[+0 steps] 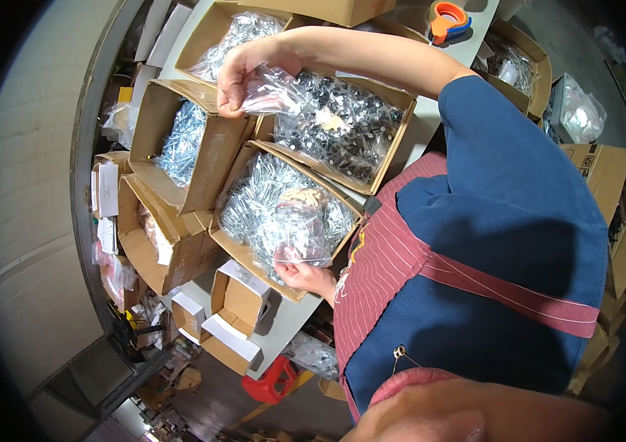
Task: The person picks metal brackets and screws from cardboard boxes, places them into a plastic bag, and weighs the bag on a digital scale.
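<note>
My right hand (237, 77), at the end of the bent arm in the upper part of the head view, is closed on the edge of a clear plastic bag (272, 92). That bag hangs over a carton (379, 180) of small bags with black and silver hardware. My left hand (306, 276), lower in the picture, pinches a clear zip bag (302, 239). Beige pieces show at its upper end; the rest is hard to make out. It is over another carton (228, 239) heaped with bagged silver metal parts.
Farther cartons hold bluish metal parts (182, 144) and bagged hardware (247, 33). A small opened box (243, 298) sits by the table edge (283, 324). An orange and blue tape dispenser (448, 23) lies at the top, and a red stool (272, 379) stands below.
</note>
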`<state>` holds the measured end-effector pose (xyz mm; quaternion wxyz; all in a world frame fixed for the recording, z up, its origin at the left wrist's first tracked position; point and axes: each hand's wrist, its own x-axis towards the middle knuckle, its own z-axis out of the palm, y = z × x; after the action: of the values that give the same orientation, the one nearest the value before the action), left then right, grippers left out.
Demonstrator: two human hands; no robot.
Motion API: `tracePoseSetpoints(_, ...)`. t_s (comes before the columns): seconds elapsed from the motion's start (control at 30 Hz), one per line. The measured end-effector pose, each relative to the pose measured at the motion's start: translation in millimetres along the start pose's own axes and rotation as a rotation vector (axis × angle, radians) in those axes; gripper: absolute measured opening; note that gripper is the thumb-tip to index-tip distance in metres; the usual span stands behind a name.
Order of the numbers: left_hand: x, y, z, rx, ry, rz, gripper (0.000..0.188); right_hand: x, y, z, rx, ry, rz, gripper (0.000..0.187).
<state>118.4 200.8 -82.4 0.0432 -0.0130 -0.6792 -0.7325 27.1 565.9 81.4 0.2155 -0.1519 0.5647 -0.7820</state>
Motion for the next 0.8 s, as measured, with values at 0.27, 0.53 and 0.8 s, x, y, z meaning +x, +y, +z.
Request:
tracePoseSetpoints(0.27,-1.8,1.7,-3.1,-0.013,-0.02,0.035,0.021,10.8,17.7,-6.8,0.112,0.07,0.087,0.014)
tracePoseSetpoints(0.53,-0.6,-0.8,-7.8,0.035,-0.004,0.052,0.019,21.6,26.1,-22.4,0.104,-0.067,0.092,0.018)
tracePoseSetpoints(0.8,-3.3,0.7,-2.8,0.012,0.006,0.037,0.019,15.9,19.6,-2.2,-0.221,0.16,0.314,0.02)
